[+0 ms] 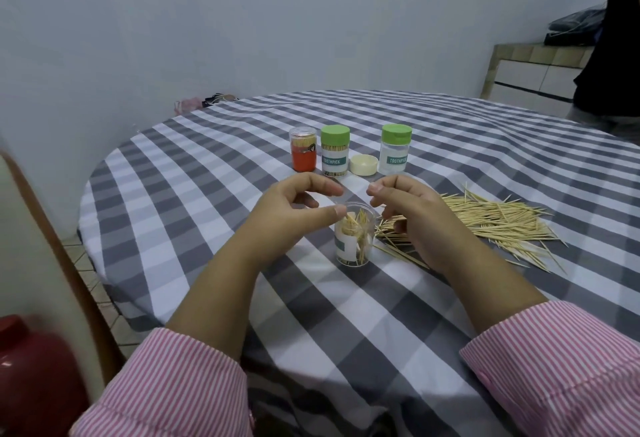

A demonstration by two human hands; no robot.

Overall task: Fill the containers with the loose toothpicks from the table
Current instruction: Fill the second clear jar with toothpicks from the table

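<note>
While two capped containers (335,150) beyond the hands look full, the left hand (294,209) and right hand (412,214), fingers loosely curled and holding nothing visible, hover over the half-filled open container (353,239), a large toothpick pile (485,221) remaining right of the right hand.

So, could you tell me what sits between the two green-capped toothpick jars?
In the head view, a cream lid lies open side up between the full green-capped jar and the near-empty one.

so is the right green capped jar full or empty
Empty: the right green-capped jar looks clear inside, while the left green-capped jar shows toothpicks packed behind its label.
</note>
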